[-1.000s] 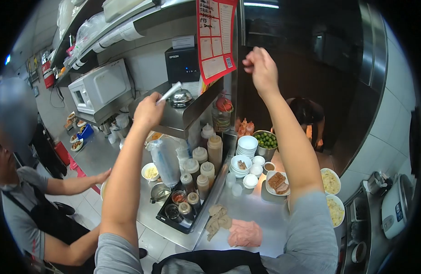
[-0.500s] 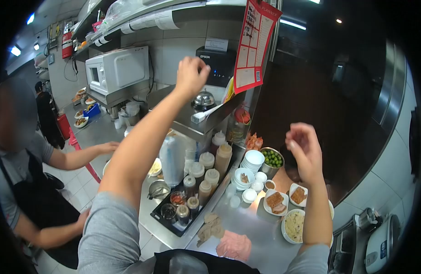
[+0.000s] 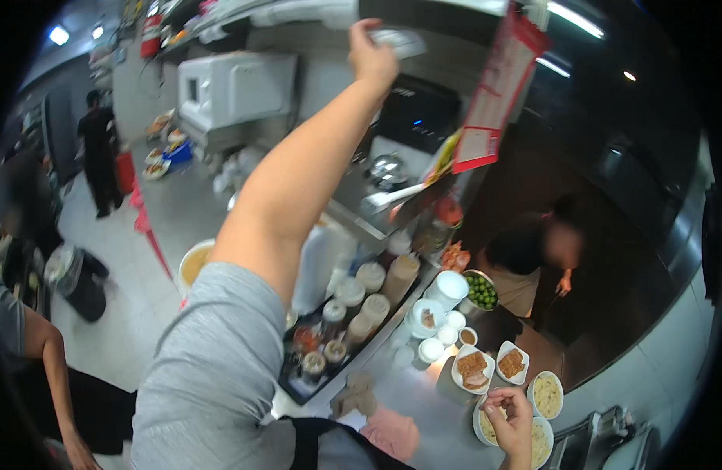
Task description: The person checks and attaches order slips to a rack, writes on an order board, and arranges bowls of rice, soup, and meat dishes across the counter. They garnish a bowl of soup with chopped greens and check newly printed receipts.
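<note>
Pink cloth (image 3: 391, 433) lies crumpled on the steel counter (image 3: 435, 407) at six o'clock, touching a brown rag (image 3: 357, 394). At five o'clock the right hand (image 3: 514, 421) hangs over a pale bowl (image 3: 476, 421), lower than half a second ago; its fingertips are drawn loosely together, and I can't tell whether anything sits between them. Just beyond, two white dishes hold browned, crusted pieces (image 3: 472, 366), with stacked bowls (image 3: 452, 287) and a metal pot of green fruit (image 3: 481, 291) towards four. Squeeze bottles (image 3: 400, 276) crowd a black tray between five and seven. Farther off, near one, are a domed silver bell (image 3: 388, 170) and a black printer (image 3: 417, 106). The left hand (image 3: 373, 64) has risen to twelve o'clock and seems to pinch a white slip (image 3: 405, 44) at its fingertips, up by the printer; that hand is now occupied, leaving the two hands far apart, one high, one low. Past the counter, one person (image 3: 514, 251) bends at three o'clock, and another (image 3: 101, 153), dressed in black, stands towards ten.
</note>
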`<state>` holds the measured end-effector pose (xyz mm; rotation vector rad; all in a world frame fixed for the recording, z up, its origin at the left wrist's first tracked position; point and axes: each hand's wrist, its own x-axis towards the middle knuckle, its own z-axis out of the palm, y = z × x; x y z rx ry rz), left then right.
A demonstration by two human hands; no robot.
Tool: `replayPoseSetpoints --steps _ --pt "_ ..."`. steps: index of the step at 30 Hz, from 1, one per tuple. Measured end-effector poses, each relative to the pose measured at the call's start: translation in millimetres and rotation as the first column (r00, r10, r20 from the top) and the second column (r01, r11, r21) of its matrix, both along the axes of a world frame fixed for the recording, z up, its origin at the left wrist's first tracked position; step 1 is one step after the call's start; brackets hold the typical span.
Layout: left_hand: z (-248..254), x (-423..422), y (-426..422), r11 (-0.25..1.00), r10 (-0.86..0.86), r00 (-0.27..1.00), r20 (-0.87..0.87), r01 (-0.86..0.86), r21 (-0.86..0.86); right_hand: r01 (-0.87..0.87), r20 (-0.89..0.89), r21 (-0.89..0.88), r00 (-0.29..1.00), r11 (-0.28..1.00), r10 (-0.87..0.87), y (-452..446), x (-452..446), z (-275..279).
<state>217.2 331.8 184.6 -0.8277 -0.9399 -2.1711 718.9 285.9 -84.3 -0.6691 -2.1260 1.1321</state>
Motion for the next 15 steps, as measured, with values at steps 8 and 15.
replayPoseSetpoints --steps 8,15 --pt "-172.7 126.5 -249.2 0.705 -0.388 0.921 -0.042 0.267 -0.658 -0.489 -0.417 0.259 0.721 0.833 0.553 -64.1 -112.9 33.1" --pt "-340.7 192.3 -372.5 0.482 -0.526 0.662 0.534 0.749 -0.454 -0.688 -0.297 -0.238 0.723 0.685 0.624 -161.3 -219.7 -21.8"
